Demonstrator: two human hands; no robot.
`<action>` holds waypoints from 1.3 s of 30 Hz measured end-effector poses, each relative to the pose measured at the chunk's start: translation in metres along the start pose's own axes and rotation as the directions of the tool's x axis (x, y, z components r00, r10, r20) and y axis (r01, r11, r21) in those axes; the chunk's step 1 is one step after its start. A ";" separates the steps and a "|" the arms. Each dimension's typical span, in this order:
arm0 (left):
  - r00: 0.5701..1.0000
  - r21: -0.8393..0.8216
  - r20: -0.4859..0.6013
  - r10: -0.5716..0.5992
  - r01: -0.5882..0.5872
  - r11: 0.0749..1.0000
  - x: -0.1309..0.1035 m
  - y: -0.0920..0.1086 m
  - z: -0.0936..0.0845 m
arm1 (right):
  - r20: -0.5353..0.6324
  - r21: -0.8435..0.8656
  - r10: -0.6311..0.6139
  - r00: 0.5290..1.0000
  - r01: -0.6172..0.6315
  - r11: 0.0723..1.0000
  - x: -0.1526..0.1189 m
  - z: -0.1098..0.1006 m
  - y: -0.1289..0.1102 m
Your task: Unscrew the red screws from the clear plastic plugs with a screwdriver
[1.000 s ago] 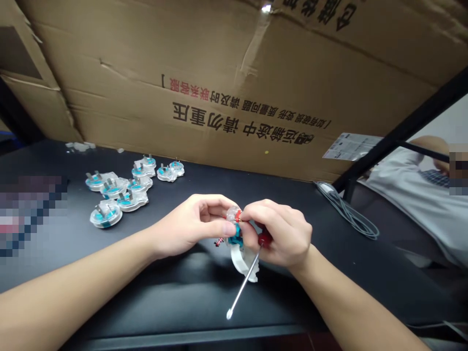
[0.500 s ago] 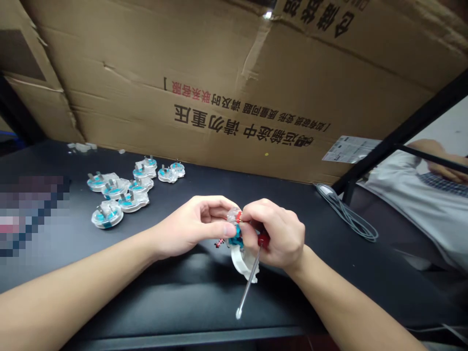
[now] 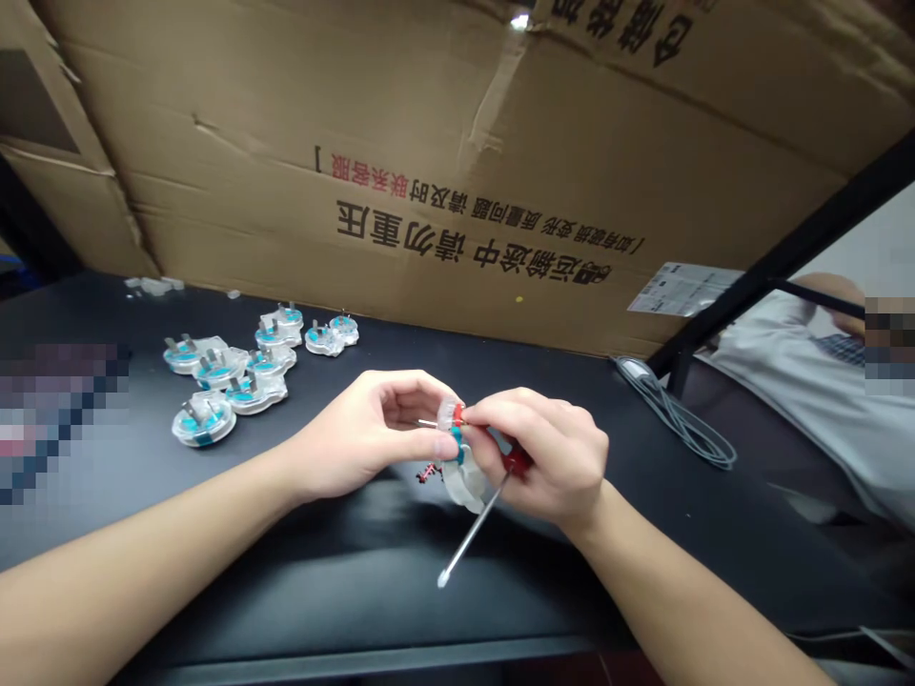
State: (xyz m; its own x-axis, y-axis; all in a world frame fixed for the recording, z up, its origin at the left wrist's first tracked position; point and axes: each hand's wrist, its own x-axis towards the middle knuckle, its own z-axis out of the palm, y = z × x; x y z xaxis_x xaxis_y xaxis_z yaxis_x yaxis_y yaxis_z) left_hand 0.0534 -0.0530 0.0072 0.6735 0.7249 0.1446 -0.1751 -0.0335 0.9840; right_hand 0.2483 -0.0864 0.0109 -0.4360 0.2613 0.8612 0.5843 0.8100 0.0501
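My left hand (image 3: 378,429) is closed on a clear plug assembly (image 3: 463,481) with blue and red parts, held above the black table. Metal pins poke out on its left side, and a small red-and-black piece (image 3: 429,473) shows just below my left thumb. At the red part (image 3: 458,414), the thumb and forefinger of my right hand (image 3: 547,453) are pinched together. The same right hand keeps a screwdriver (image 3: 472,543) tucked in its palm; its red handle is mostly hidden, and its shaft points down and left.
Several clear-and-blue plugs (image 3: 204,419) lie on the black table (image 3: 343,572) to the left. Small clear pieces (image 3: 153,286) sit at the back left. A cardboard sheet (image 3: 429,114) stands behind. A coiled grey cable (image 3: 672,414) lies right, near a person in a light shirt (image 3: 786,372).
The screwdriver shaft has swung left and up in my right hand. The plug assembly has turned a little, and metal pins now show on its left side.
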 end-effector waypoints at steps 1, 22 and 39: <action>1.000 0.027 -0.016 0.018 -0.017 0.999 0.000 0.001 0.000 | 0.002 0.001 -0.005 1.000 0.005 1.000 0.000 0.000 0.001; 0.889 0.319 -0.177 0.423 -0.355 0.879 -0.004 -0.004 -0.003 | -0.039 -0.065 0.196 0.980 -0.198 0.978 0.004 -0.013 0.019; 0.827 0.529 -0.236 0.510 -0.331 0.781 -0.003 0.001 -0.005 | -0.042 -0.072 0.211 0.977 -0.214 0.974 0.004 -0.011 0.019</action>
State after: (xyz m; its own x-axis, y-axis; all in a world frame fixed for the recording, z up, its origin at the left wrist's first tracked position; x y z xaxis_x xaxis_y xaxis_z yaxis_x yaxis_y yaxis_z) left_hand 0.0474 -0.0524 0.0075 0.2984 0.7447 0.5970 0.0199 -0.6302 0.7762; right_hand 0.2655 -0.0762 0.0208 -0.2734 0.4038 0.8730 0.7118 0.6954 -0.0988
